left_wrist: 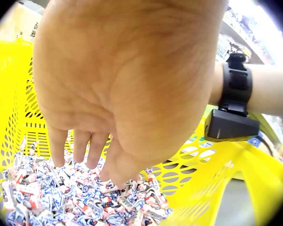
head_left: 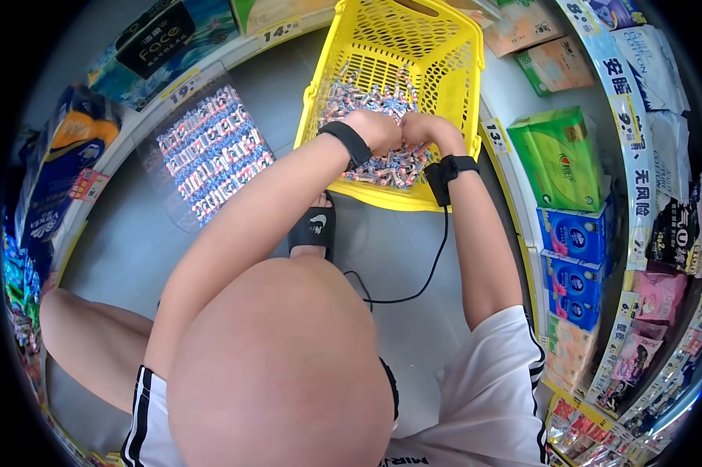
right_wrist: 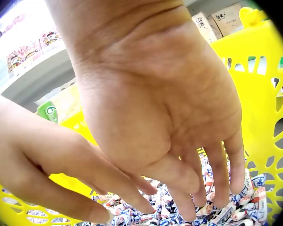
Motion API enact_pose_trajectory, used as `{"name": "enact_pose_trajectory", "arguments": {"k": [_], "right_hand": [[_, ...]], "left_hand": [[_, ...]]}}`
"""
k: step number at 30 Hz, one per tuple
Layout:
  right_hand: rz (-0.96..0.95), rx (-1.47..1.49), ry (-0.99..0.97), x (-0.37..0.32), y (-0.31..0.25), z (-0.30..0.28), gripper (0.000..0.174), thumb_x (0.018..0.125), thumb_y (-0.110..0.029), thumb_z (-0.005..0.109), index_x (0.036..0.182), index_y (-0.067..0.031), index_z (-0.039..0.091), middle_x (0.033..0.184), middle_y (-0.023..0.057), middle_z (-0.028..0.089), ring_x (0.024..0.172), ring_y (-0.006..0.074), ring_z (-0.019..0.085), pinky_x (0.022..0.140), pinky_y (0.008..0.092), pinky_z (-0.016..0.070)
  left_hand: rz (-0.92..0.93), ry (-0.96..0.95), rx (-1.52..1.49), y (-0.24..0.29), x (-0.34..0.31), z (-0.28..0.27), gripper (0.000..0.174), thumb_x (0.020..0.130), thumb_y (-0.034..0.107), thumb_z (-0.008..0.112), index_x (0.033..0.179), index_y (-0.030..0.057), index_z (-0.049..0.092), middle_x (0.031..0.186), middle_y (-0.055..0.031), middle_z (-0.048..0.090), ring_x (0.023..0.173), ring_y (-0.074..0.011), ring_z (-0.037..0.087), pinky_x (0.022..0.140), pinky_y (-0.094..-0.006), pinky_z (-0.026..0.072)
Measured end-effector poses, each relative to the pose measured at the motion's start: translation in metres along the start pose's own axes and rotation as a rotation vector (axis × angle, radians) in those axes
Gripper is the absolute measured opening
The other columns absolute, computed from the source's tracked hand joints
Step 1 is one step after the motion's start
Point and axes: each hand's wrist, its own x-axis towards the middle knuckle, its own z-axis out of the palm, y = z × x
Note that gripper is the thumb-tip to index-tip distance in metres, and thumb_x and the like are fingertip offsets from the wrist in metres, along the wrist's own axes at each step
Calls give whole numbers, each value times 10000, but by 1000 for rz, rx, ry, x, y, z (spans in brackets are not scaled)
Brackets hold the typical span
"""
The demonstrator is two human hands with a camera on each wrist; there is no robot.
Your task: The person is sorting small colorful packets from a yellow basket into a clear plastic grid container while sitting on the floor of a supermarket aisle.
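Loose wrapped candies (head_left: 386,167), twisted in white, blue and red wrappers, cover the bottom of a yellow plastic basket (head_left: 457,66). Both hands reach down into it, side by side. The left hand (left_wrist: 127,80) points its fingers (left_wrist: 80,146) down at the candies (left_wrist: 61,193), with nothing visible gripped in its palm. Beside it, the right hand (right_wrist: 160,108) has its fingers (right_wrist: 219,174) lowered among the candies (right_wrist: 240,202), thumb close to the index finger. In the right wrist view, the left hand (right_wrist: 61,165) stretches its fingers toward the same spot.
A transparent sheet or tray with neat rows of similar candies (head_left: 215,156) lies on the grey floor (head_left: 398,257). Shelves of tissue packs (head_left: 561,156) curve along both sides. A black cable (head_left: 421,292) hangs from the right wrist camera. A sandaled foot (head_left: 312,226) stands by the basket.
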Motion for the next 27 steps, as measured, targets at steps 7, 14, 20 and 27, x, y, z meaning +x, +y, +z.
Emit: {"name": "enact_pose_trajectory", "arguments": {"k": [7, 14, 20, 27], "right_hand": [[40, -160, -14, 5, 3, 10, 379, 902, -335, 738, 1201, -103, 734, 1041, 115, 770, 897, 255, 733, 806, 435, 587], [27, -283, -8, -7, -10, 9, 392, 892, -215, 638, 1261, -108, 714, 1142, 148, 754, 961, 321, 732, 844, 440, 586], [-145, -251, 21, 16, 17, 7, 452, 832, -116, 586, 1256, -169, 732, 1244, 174, 725, 1077, 344, 713, 913, 452, 571], [-244, -43, -9, -6, 17, 0, 532, 798, 29, 524, 1208, -185, 786, 1221, 109, 756, 1203, 276, 668, 1003, 420, 521]], "left_hand": [[-27, -31, -15, -1, 16, 11, 354, 895, 116, 664, 1243, 56, 696, 1220, -154, 715, 1149, -345, 693, 894, -477, 584], [-50, -36, 17, -8, 29, 27, 366, 921, 110, 636, 1286, 109, 666, 1315, -114, 682, 1153, -326, 691, 916, -482, 578], [-162, -122, -68, -23, 49, 29, 411, 916, 118, 651, 1326, 103, 632, 1158, -145, 738, 1050, -357, 716, 874, -475, 561], [-114, -179, -10, -17, 31, 18, 439, 906, 84, 631, 1344, 114, 629, 1203, -139, 729, 1080, -351, 708, 896, -483, 552]]}}
